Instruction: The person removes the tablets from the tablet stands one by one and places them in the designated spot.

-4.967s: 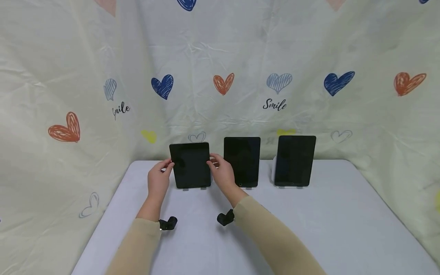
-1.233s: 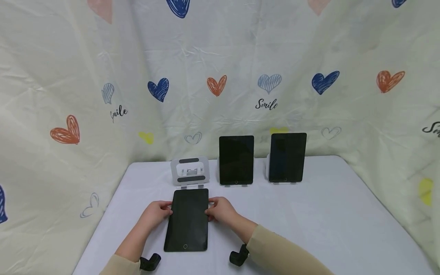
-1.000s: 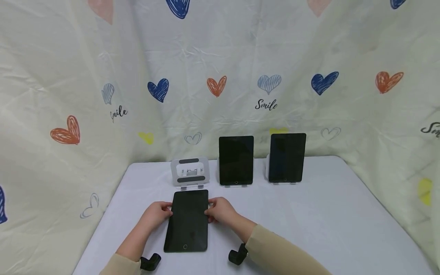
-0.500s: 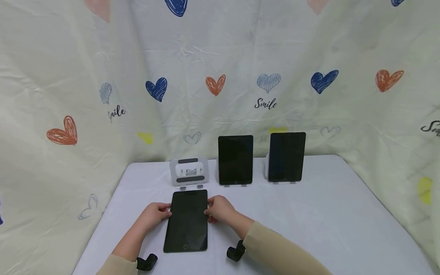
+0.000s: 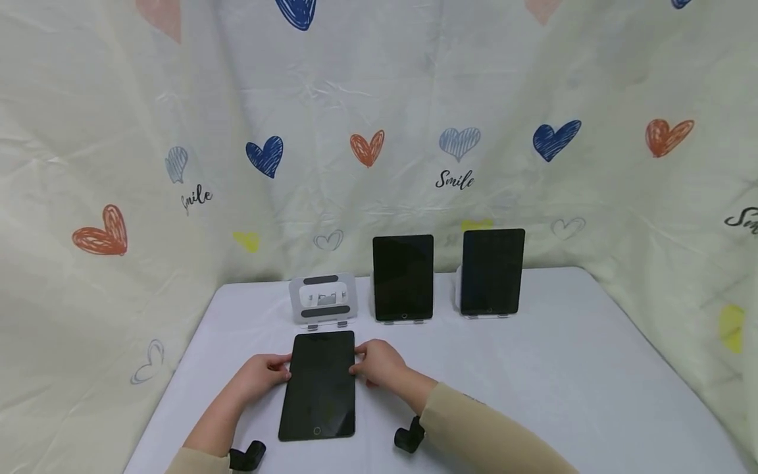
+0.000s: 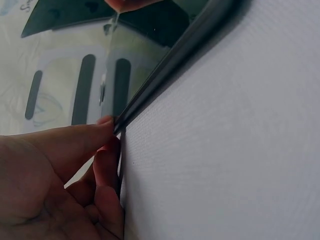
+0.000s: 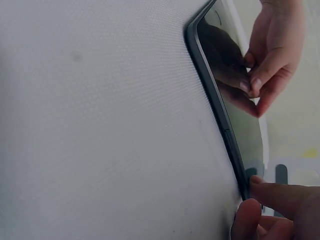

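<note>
Left tablet (image 5: 318, 387) now off stand (image 5: 325, 311)

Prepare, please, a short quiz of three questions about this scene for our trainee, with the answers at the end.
1. Choose: what is directly behind the front tablet in the head view?
A) a keyboard
B) a bare stand
C) a cup

2. True or false: the left grip and the right grip hold opposite sides of the front tablet.

3. Count: how many propped tablets stand toward the back of the table?

Key: 1. B; 2. true; 3. two.
</note>
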A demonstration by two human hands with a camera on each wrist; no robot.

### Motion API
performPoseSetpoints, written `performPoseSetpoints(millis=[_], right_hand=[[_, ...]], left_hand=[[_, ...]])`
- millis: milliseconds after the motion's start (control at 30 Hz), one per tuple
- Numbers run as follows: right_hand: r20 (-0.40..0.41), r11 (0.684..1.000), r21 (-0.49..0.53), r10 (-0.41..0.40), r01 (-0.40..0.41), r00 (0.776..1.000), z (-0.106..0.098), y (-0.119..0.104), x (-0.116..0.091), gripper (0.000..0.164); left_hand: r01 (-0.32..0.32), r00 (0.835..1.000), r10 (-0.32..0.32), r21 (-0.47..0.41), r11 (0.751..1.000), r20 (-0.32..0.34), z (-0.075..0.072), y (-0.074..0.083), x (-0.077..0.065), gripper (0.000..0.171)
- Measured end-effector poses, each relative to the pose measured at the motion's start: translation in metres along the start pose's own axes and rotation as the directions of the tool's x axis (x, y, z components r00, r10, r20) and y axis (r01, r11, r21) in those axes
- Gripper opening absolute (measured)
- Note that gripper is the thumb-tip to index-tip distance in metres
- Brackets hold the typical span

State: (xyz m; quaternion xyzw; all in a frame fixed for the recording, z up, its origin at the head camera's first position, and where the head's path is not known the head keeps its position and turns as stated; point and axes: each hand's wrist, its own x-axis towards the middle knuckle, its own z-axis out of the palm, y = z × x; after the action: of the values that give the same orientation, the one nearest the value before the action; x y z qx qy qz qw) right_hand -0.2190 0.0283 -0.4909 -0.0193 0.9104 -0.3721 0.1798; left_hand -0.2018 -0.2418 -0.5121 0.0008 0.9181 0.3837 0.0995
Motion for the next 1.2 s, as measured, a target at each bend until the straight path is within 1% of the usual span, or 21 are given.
performPoseSetpoints(millis=[100,267,400,567,800,933,1033,1167,1200], right_hand=[[-0.001,1.000,-0.012,-0.010,0.010,1.000,0.000,0.000,0.001,0.049],[-0.004,0.999,-0.015,-0.040,0.040,0.999,0.001,-0.001,-0.001,0.048],[-0.007,0.998,-0.016,-0.054,0.054,0.999,0.002,-0.001,-0.002,0.048],[-0.016,0.997,-0.037,-0.064,0.064,0.998,-0.001,0.000,-0.001,0.048],[-0.030,0.996,0.006,-0.089,0.089,0.996,-0.007,0.003,-0.003,0.043],[-0.017,0.995,0.035,-0.092,0.093,0.996,-0.010,0.007,-0.005,0.038],[-0.013,0.993,0.056,-0.101,0.102,0.995,-0.015,0.011,-0.006,0.037],[0.001,0.992,0.073,-0.106,0.106,0.994,-0.021,0.017,-0.006,0.042],[0.005,0.991,0.078,-0.108,0.107,0.994,-0.022,0.018,-0.006,0.043]], left_hand=[[-0.003,1.000,0.003,0.014,1.000,0.000,-0.003,-0.002,0.000,0.040],[0.025,1.000,-0.025,0.007,1.000,-0.008,-0.005,-0.005,-0.003,0.041],[0.044,0.999,-0.044,0.003,0.999,-0.011,-0.005,-0.005,-0.006,0.041],[0.046,0.999,-0.046,-0.001,0.999,-0.019,-0.003,-0.002,-0.004,0.040],[0.069,0.997,-0.068,0.011,0.998,-0.028,-0.003,0.003,-0.004,0.038],[0.087,0.995,-0.086,0.009,0.996,-0.041,-0.002,0.005,-0.004,0.038],[0.116,0.992,-0.117,-0.024,0.993,-0.044,-0.001,0.007,-0.003,0.041],[0.147,0.988,-0.150,-0.056,0.987,-0.037,0.001,0.013,-0.006,0.043],[0.147,0.988,-0.150,-0.058,0.987,-0.038,0.002,0.015,-0.006,0.044]])
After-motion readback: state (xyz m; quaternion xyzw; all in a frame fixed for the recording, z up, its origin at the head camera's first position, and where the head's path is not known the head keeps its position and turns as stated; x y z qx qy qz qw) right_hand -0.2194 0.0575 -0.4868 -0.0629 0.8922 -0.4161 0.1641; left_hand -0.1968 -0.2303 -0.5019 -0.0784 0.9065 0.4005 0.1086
